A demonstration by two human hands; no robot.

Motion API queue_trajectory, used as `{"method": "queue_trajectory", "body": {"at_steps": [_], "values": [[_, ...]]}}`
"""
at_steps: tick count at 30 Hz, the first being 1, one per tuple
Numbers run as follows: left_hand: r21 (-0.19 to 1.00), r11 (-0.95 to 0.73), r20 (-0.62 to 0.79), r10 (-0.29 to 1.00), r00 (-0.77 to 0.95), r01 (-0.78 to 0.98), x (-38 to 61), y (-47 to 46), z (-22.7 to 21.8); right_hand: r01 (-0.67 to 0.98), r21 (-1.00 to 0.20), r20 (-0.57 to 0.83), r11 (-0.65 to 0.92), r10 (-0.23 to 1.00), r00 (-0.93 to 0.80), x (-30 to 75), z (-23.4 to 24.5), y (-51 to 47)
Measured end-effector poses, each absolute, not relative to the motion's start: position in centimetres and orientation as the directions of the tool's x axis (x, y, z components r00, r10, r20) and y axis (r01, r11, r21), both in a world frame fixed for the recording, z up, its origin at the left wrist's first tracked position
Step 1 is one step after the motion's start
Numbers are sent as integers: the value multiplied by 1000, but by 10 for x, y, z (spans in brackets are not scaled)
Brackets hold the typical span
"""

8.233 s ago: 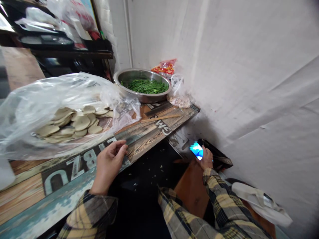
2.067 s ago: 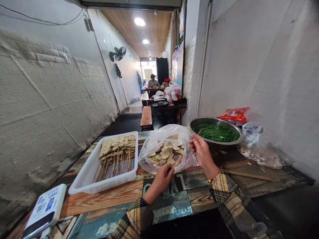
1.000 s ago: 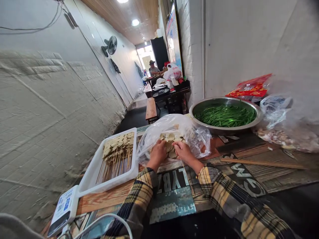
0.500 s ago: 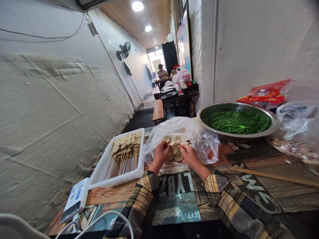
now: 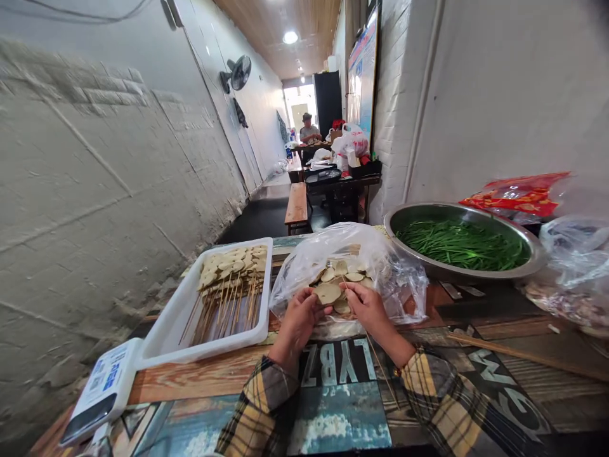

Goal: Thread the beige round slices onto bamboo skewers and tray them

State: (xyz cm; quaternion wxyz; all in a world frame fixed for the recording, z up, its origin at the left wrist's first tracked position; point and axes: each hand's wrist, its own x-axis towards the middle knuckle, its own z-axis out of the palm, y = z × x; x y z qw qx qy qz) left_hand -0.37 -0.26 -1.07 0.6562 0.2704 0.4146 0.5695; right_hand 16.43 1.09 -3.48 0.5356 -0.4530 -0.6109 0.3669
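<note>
My left hand (image 5: 303, 315) pinches a pale round slice (image 5: 328, 292) by its left edge, its flat face turned up. Just to the right, my right hand (image 5: 366, 306) is closed around a thin wooden skewer (image 5: 378, 362), whose long end slants down toward the table's front. The skewer's upper tip shows above my fingers, with no slice visible on it. Behind both hands, an open clear plastic bag (image 5: 304, 260) holds several more slices (image 5: 354, 277). A white tray (image 5: 164, 346) on the left contains skewers loaded with slices (image 5: 228, 266), their bare sticks pointing toward me.
A metal basin (image 5: 535, 254) of long green stalks (image 5: 461, 244) stands at the right, near plastic bags (image 5: 571, 254). Loose wooden skewers (image 5: 518, 352) lie at the right. A white scale (image 5: 107, 381) sits front left. A person (image 5: 309, 130) sits far back.
My left hand has brought the slice up and turned its face into view. The right hand keeps the skewer. The camera view has tilted and shifted slightly.
</note>
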Motion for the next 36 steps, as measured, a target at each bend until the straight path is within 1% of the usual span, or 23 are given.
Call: {"method": "queue_trajectory", "body": {"at_steps": [3, 6, 9, 13, 15, 20, 28, 36], "values": [[790, 213, -239, 971, 32, -575, -7, -2, -12, 150, -929, 338, 338, 941, -27, 163, -30, 5], [757, 189, -216, 976, 32, -626, -6, -1, -13, 134, -939, 312, 316, 949, -55, 161, -27, -2], [736, 177, -183, 981, 60, -654, -4, -1, -11, 162, -932, 311, 324, 945, -102, 158, -25, -9], [769, 126, -148, 989, 17, -627, -1, -2, -9, 251, -880, 349, 403, 908, -233, 153, -26, -18], [792, 90, -137, 990, -31, -603, 0, -2, -9, 278, -864, 350, 419, 899, -265, 151, -26, -20], [831, 25, -122, 983, -138, -556, 0, -2, -8, 312, -838, 369, 447, 887, -279, 150, -26, -21], [868, 35, -102, 989, -107, -496, 2, -3, -5, 313, -830, 384, 461, 880, -278, 149, -30, -19], [870, -3, -85, 984, -156, -494, 2, -3, -1, 317, -833, 380, 454, 885, -269, 149, -30, -19]]}}
